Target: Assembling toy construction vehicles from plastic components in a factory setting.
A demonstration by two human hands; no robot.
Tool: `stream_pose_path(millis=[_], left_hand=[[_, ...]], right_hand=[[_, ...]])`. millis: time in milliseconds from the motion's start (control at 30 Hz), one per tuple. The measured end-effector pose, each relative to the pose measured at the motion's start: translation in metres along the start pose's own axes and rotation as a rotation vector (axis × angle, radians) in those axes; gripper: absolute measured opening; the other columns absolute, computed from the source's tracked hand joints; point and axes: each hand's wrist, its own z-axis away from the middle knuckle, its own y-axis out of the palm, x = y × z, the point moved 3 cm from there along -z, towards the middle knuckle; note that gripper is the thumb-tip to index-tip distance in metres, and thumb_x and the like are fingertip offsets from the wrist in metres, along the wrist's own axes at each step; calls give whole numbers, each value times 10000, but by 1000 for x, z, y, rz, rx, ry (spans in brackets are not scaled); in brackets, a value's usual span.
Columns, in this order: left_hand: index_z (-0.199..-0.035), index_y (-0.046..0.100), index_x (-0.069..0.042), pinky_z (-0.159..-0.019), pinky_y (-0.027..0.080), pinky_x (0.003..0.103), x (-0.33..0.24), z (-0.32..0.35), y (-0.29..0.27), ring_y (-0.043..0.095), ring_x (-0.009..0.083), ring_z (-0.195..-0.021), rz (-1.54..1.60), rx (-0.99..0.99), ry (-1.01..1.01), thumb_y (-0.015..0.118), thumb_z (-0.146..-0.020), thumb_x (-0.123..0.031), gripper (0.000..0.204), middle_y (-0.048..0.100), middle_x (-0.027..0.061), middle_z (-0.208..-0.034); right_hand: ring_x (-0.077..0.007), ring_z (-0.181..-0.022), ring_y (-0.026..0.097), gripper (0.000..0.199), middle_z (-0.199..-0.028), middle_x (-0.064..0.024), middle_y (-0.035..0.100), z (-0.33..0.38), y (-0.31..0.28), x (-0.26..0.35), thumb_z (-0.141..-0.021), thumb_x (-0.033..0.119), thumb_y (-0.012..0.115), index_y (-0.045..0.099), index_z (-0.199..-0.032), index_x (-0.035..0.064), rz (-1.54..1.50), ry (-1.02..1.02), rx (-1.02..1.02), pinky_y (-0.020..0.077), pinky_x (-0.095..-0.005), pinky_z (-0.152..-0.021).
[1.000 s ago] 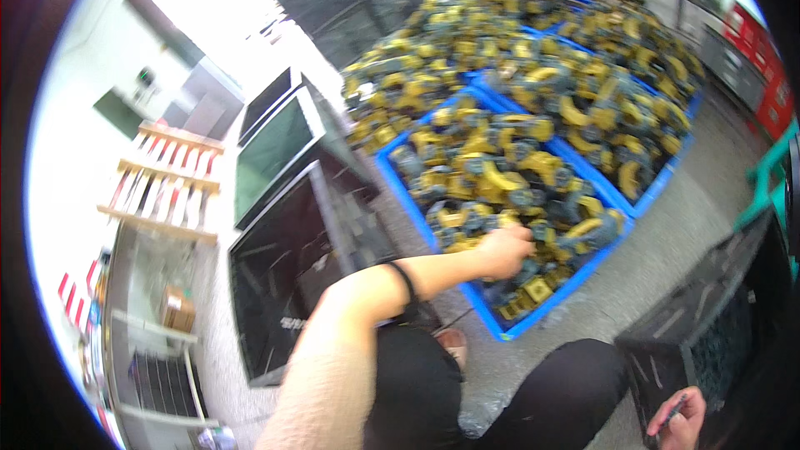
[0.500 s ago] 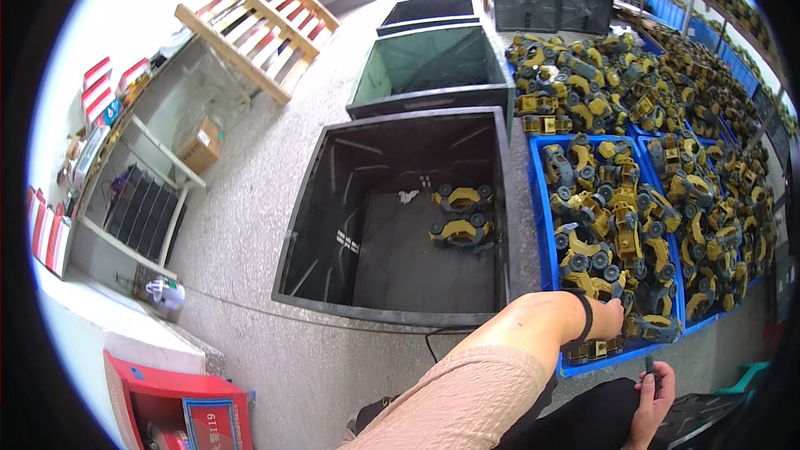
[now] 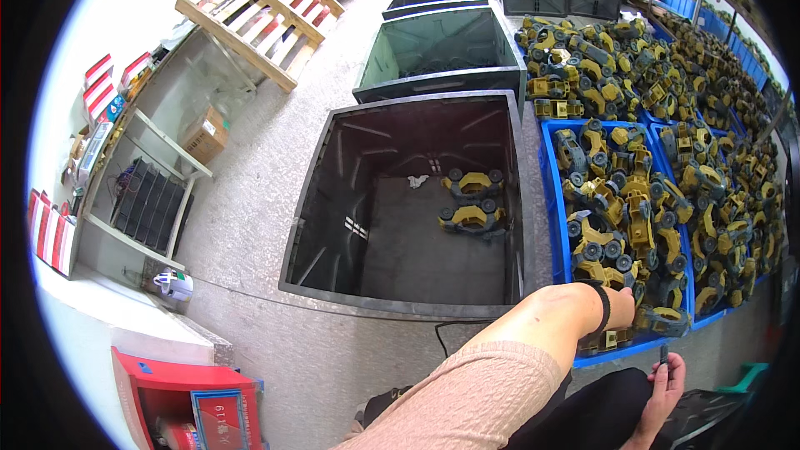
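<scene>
My left arm, with a black band at the wrist, crosses to the near end of a blue crate [image 3: 563, 237]. My left hand [image 3: 619, 308] is down among the toy vehicles [image 3: 635, 225] there; its fingers are mostly hidden, so a grip cannot be made out. These vehicles are yellow and dark grey with black wheels, piled loosely. Just outside the crate's near edge, my right hand [image 3: 665, 387] pinches a small dark grey piece [image 3: 664, 354] upright between thumb and fingers. Two similar vehicles [image 3: 472, 217] lie side by side in a big black bin [image 3: 400, 310] left of the crate.
Behind the black bin stand a greenish bin [image 3: 437, 83] and another dark one. More blue crates [image 3: 693, 271] full of vehicles fill the right side. At left are a workbench [image 3: 137, 162], a wooden pallet [image 3: 258, 21], a carton [image 3: 206, 135] and a red box [image 3: 187, 375].
The view has shifted slightly, so the bins and crates sit a little higher and further right. My left hand remains at the crate's near end; my right still holds the small dark piece.
</scene>
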Motion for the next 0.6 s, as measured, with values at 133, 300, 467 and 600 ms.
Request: stream_pose_path(millis=[133,300,467,600], left_hand=[[-1171,648,-246,-932,384,380,0,4,0,513,212,-1174,9,16,-12,676,-789,-409,416,576,-34,-1268],[-1169,649,-246,-928,386,381,4,7,1,517,214,-1168,28,31,-37,681,-784,-407,418,579,-32,-1263],[-1166,650,-246,-925,389,383,5,9,0,521,216,-1161,42,36,-51,686,-779,-405,420,582,-31,-1257],[-1164,651,-246,-922,391,383,7,13,1,524,218,-1156,45,34,-57,690,-774,-403,422,585,-29,-1253]], right_hand=[[-59,-764,482,237,-896,-19,531,0,-5,-5,-950,136,498,518,-1148,8,-24,-24,7,412,-187,-678],[-64,-781,488,244,-906,-17,530,4,-9,-8,-952,142,497,518,-1155,8,-29,-17,-10,413,-187,-680],[-65,-792,489,245,-907,-13,529,6,-10,-5,-957,146,491,518,-1159,11,-35,-13,-10,412,-185,-682],[-61,-782,485,244,-906,-10,529,7,-13,-11,-958,149,491,521,-1161,16,-47,-23,-27,408,-182,-677]])
